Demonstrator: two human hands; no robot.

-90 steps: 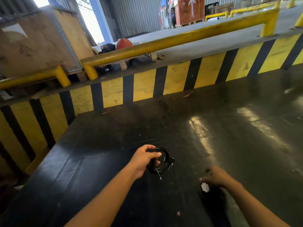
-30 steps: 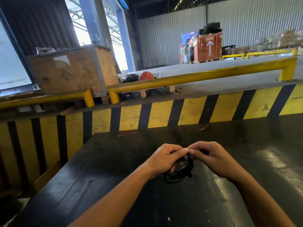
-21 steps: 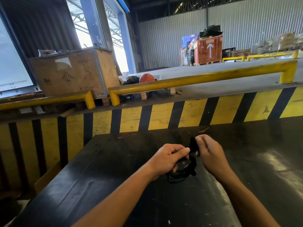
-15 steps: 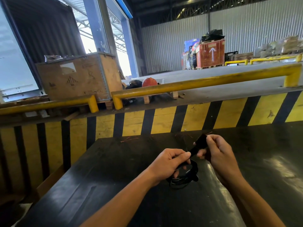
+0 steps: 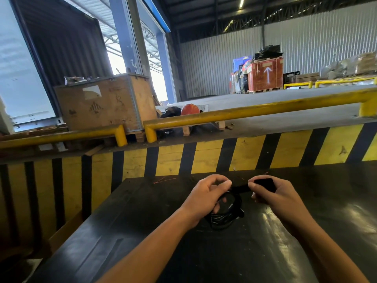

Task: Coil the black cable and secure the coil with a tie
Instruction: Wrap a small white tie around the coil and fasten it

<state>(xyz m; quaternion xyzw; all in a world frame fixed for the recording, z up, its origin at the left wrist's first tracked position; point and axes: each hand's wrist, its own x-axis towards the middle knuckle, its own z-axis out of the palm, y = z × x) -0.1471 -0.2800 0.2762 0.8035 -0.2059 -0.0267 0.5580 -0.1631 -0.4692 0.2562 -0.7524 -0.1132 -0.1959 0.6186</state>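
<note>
Left hand [image 5: 206,198]: fingers curled closed around the upper part of the black cable coil [image 5: 224,215], thumb and forefinger pinched together at the top, just left of a flat black tie strap [image 5: 240,188]. The coil hangs below the palm, its lower loops at or just above the black tabletop [image 5: 142,231]; contact with the surface cannot be confirmed.

Right hand [image 5: 273,196]: closed, fingers folded inward over the far end of the tie strap. Thumb and forefinger pinch the strap where it leaves the hand; a wider black end shows above the knuckles. The strap runs taut and roughly level between the two hands, spanning the small gap between them. Whether it already passes around the coil is hidden by the left fingers.

Both forearms enter from the near edge and converge toward the middle of the tabletop. The coil sits between the hands, slightly nearer and lower than the strap.

Surroundings: the tabletop is dark and glossy, with light glare at the near right. A thin reddish wire scrap [image 5: 160,179] lies near its far edge, left of the hands. Beyond the far edge stands a yellow-and-black striped barrier [image 5: 204,158], topped by a yellow rail [image 5: 255,112]. Behind the rail at far left, a large wooden crate [image 5: 102,105]; to its right an orange hard hat [image 5: 189,109]. Far right, a red crate with a white arrow [image 5: 266,76] against a corrugated wall.
</note>
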